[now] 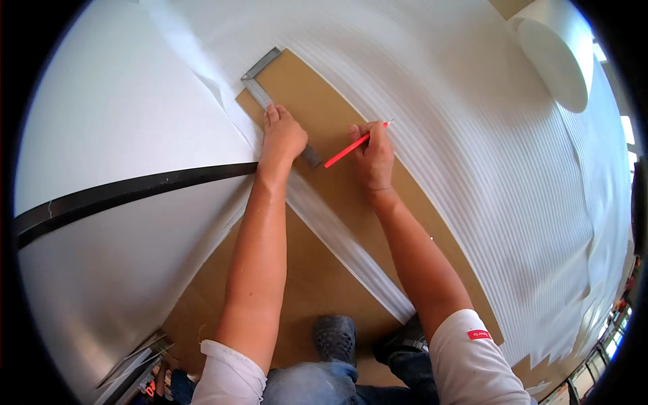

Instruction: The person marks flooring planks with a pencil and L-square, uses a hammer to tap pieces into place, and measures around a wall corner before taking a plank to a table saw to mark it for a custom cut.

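Note:
A long brown board lies aslant in front of me on white ribbed sheeting. At its far left end rests a metal try square, its stock along the board's end edge and its ruled blade running back toward me. My left hand grips the blade, covering its middle. The blade's near end shows beyond the wrist. My right hand hovers or rests over the board's right side, which I cannot tell, with fingers closed round a red pencil. Its thin tip points away to the upper right.
A roll of white sheeting lies at the far right. On the left, a white panel with a black edge strip reaches close to my left wrist. Below is brown flooring with my shoe. Loose strips and tools lie lower left.

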Demonstrator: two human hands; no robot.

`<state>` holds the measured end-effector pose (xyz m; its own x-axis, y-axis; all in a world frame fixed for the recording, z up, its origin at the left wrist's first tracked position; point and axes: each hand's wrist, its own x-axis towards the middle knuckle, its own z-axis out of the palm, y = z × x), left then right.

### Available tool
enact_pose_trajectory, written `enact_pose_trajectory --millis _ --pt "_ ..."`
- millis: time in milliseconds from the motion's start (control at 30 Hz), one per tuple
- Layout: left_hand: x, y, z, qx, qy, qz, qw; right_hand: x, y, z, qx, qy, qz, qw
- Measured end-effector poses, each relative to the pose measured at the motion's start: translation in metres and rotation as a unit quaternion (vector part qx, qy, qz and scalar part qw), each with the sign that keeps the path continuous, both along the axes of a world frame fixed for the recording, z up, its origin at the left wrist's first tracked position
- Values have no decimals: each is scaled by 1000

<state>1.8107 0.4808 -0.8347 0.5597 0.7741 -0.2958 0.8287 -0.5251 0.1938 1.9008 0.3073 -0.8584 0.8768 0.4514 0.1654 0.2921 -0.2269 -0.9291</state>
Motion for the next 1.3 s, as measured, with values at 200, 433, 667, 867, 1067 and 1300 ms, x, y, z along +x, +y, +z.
enact_pose_trajectory --millis 200,433,667,867,1067,1300 --pt "2 -20 28 -30 99 -41 994 2 -6 0 -33 -3 6 999" --pt "-13 -18 27 15 121 -94 988 -6 1 13 6 69 6 998" --pt "-6 -22 29 8 148 -111 983 1 -4 3 47 30 19 998" --pt "-8 -20 28 -1 133 -111 985 2 -4 4 15 2 18 1000" --pt "-8 -18 25 -2 112 -118 987 4 -6 10 31 -31 112 993" --pt "-10 -17 18 24 132 -126 983 7 -6 5 21 -137 285 949"
